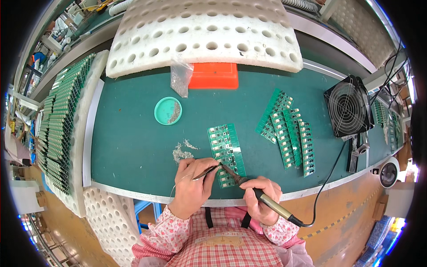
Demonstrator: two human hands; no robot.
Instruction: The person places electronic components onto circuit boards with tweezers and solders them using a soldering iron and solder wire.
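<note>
A green circuit board panel (226, 149) lies on the green mat near the front edge. My left hand (192, 183) holds tweezers (205, 172) and a thin strand of solder wire, its tips at the panel's lower left. My right hand (261, 200) grips a soldering iron (249, 187) whose tip meets the tweezers on the panel. The iron's black cable (327, 178) runs off to the right.
Several more green panels (289, 129) lie fanned to the right. A small pile of loose parts (181, 152), a round green dish (168, 111), a plastic bag (181, 76) and an orange box (214, 75) sit behind. A fan (348, 107) stands right; stacked boards (60, 120) fill foam trays left.
</note>
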